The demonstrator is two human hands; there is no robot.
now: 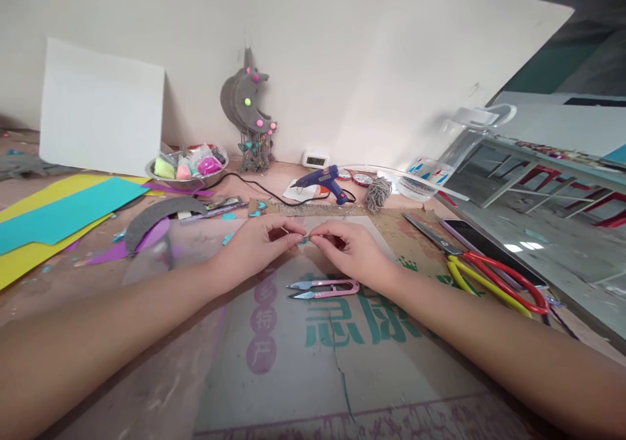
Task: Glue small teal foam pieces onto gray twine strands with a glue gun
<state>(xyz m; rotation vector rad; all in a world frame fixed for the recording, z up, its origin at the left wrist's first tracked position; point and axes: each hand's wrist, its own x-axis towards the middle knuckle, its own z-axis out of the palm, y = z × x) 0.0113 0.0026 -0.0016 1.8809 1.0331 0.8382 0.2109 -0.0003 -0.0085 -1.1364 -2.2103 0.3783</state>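
My left hand (267,248) and my right hand (349,251) meet over the covered cardboard. Between their fingertips is a small teal piece (304,240), too small to make out its exact shape. Both hands are closed in a pinch on it. Just below my right hand lies a pair of pink thread snips (335,289), blades pointing left. A few teal cut-outs (228,216) lie beyond my left hand. Closest to my left forearm is a curved grey felt strip (154,221) on purple sheet material.
A blue glue gun (320,180) rests behind my hands, near a grey yarn bundle (378,195). Red-and-yellow scissors (482,267) and a phone (493,251) lie right. Teal and yellow sheets (73,212) and a metal bowl (188,180) stand left. A grey moon ornament (249,104) hangs behind.
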